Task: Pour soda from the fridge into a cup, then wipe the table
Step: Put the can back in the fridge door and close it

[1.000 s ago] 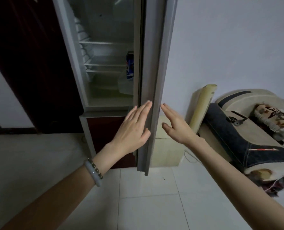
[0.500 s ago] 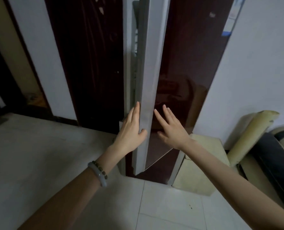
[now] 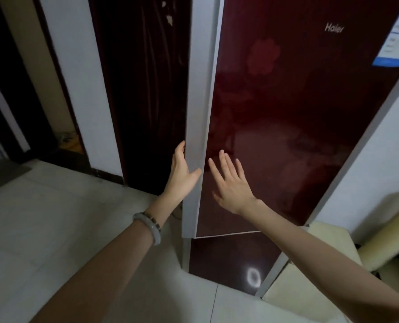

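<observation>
A tall dark red fridge door [image 3: 298,113] with a grey side edge [image 3: 200,89] fills the upper middle. It lies almost flush over the fridge, so the inside is hidden. My left hand [image 3: 182,176] wraps around the grey edge, fingers behind it and thumb on its front. My right hand [image 3: 231,185] lies flat on the red front, fingers spread. Below the upper door is a smaller red lower door [image 3: 228,257]. No soda, cup or table is in view.
A dark wooden door [image 3: 142,89] and a white wall strip [image 3: 77,78] stand left of the fridge. A cream box [image 3: 310,276] and a rolled mat [image 3: 392,229] sit on its right. Pale floor tiles [image 3: 53,229] spread to the left and front.
The fridge door has swung from wide open to almost shut. The shelves and the blue soda can inside are no longer visible. Both hands stayed on the door.
</observation>
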The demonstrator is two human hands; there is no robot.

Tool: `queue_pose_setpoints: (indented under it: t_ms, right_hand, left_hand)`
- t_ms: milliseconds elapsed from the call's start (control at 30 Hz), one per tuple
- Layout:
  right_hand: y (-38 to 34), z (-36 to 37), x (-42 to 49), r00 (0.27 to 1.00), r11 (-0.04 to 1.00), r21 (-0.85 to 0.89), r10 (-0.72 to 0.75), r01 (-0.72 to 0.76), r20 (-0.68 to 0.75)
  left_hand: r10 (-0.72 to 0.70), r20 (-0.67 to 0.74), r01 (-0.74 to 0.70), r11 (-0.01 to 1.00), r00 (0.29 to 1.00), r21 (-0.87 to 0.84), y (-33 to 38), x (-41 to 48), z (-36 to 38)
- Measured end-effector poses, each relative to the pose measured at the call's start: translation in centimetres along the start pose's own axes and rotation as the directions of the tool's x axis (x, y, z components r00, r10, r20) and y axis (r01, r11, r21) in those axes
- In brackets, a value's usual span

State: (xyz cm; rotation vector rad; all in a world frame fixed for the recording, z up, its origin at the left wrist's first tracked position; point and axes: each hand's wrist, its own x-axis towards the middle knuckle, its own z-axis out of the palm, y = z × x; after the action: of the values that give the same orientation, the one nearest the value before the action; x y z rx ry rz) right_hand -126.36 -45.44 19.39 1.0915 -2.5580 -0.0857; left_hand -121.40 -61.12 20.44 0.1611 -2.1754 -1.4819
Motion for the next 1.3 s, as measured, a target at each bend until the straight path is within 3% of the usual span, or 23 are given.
queue_pose_setpoints:
  t_ms: [533, 1000, 1300]
  right_hand:
    - [2.7, 5.9, 13.9, 0.976, 0.976, -0.009, 0.218, -0.218, 0.006]
    - [3.7, 8.4, 17.8, 0.941, 0.935, -0.111, 0.330, -0.337, -0.072]
    - [3.4, 7.5, 17.6, 0.933, 0.932, -0.070, 0.358, -0.355, 0.027]
  left_hand:
    - [0.045, 0.321, -0.012, 0.994, 0.946, -0.105, -7.1, 17.7, -1.5]
    - [0.088, 0.465, -0.094, 0.995, 0.881, -0.009, -9.6, 23.6, -0.3]
    - [0.133, 0.479, -0.240, 0.956, 0.868, 0.170, -9.1, 22.9, -1.3]
